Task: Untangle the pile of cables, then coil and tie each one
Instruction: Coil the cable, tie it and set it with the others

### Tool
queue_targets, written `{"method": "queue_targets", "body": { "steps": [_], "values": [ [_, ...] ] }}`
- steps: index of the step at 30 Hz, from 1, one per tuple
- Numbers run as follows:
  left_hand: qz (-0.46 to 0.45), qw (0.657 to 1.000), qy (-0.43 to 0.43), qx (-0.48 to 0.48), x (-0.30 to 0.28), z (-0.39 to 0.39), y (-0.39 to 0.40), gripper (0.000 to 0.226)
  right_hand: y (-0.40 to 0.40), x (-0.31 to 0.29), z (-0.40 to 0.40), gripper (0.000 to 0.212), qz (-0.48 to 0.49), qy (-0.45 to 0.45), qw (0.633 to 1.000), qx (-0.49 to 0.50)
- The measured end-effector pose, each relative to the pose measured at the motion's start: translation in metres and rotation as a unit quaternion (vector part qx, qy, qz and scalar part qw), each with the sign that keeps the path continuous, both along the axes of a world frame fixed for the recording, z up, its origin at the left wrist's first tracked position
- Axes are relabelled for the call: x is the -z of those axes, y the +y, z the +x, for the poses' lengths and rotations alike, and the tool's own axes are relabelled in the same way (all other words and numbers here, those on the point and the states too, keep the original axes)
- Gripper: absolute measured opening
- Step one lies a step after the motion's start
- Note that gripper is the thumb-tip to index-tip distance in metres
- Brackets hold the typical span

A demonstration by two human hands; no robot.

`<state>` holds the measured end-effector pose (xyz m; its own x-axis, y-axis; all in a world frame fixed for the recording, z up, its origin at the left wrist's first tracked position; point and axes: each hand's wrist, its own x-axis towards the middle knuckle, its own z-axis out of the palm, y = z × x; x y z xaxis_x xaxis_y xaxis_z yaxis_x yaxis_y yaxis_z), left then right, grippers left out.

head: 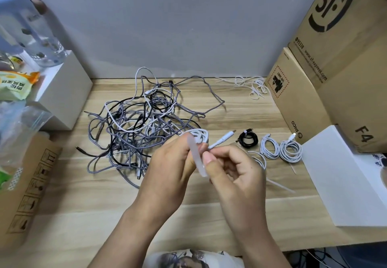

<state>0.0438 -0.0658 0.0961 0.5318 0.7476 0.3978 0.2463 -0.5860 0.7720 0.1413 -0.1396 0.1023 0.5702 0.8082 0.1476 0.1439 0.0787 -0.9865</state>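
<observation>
White coiled cable (199, 135) held above wooden desk (240, 116), in front of the tangled pile (142, 125); loops bunched, connector end (224, 138) jutting right. Left hand (173, 163) grips coil. Right hand (232, 167) pinches translucent tie strip (195, 156) across it.

Left hand (171, 163) and right hand (234, 167) meet, fingers pinched.

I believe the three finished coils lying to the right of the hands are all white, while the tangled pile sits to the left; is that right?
Not quite. The head view shows three finished coils, but only two are white; the leftmost one is a black coil. The rest holds: they lie on the table right of the hands, and the tangled pile sits to the left.
</observation>
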Motion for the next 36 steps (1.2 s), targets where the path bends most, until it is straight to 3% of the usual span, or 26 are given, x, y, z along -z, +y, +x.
{"method": "queue_targets", "body": {
  "steps": [2, 5, 7, 11, 18, 23, 27, 36],
  "values": [
    [-0.006, 1.000, 0.004, -0.009, 0.000, 0.001, 0.000, 0.036, -0.001, 0.000, 0.002, 0.024, 0.028, -0.107, 0.993, 0.035],
    [-0.029, 1.000, -0.008, -0.001, 0.003, 0.002, 0.000, 0.054, -0.003, -0.007, 0.004, 0.025, 0.070, -0.134, 0.988, 0.017],
    [-0.063, 0.998, -0.016, 0.022, 0.004, 0.003, -0.003, 0.056, -0.003, -0.010, 0.004, 0.028, 0.086, -0.122, 0.989, -0.009],
    [-0.092, 0.995, -0.036, 0.029, 0.000, 0.007, -0.007, 0.022, -0.003, -0.015, -0.003, 0.029, 0.120, -0.012, 0.990, -0.070],
    [-0.181, 0.983, -0.034, 0.002, 0.005, 0.006, -0.005, 0.040, -0.005, -0.018, -0.013, 0.033, 0.117, 0.203, 0.962, -0.140],
    [-0.179, 0.983, -0.022, -0.025, 0.006, 0.007, -0.004, 0.049, -0.006, -0.018, -0.011, 0.039, 0.116, 0.211, 0.966, -0.093],
    [-0.183, 0.982, -0.012, -0.046, 0.006, 0.008, -0.004, 0.034, -0.007, -0.021, -0.009, 0.036, 0.050, 0.188, 0.979, -0.055],
    [-0.141, 0.989, 0.005, -0.047, 0.000, 0.009, -0.008, 0.036, -0.003, -0.020, -0.004, 0.044, -0.017, 0.212, 0.977, -0.025]
  ]
}}
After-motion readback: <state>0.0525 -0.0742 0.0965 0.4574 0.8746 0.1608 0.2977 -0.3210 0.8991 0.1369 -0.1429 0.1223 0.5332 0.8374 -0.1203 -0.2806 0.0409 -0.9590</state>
